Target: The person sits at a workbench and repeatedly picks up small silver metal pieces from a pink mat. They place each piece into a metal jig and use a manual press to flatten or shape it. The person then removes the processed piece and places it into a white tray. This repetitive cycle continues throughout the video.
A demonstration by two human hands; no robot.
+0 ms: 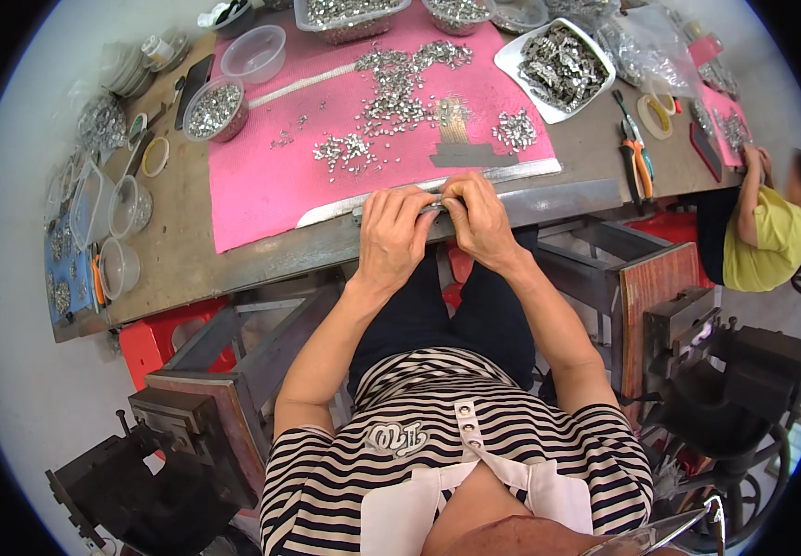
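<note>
At the front edge of the table, my left hand [391, 225] and my right hand [480, 219] meet with fingers curled and thumbs close together. Both pinch a small silver metal piece [435, 205], mostly covered by the fingertips, so its exact kind is hidden. Under and beside the hands runs a flat metal strip [558, 197] along the table edge. Just beyond lies a pink mat [261, 181] strewn with tiny shiny metal links [391, 97]. Smaller heaps of links [514, 131] and a grey taped patch [473, 156] lie nearer my hands.
A white bowl [501, 61] of linked metal pieces stands far right, near orange-handled pliers [640, 162]. Clear tubs [254, 54] and a tape roll [155, 157] sit left. Vises [187, 422] flank me below. Another person in a yellow top [771, 243] works at far right.
</note>
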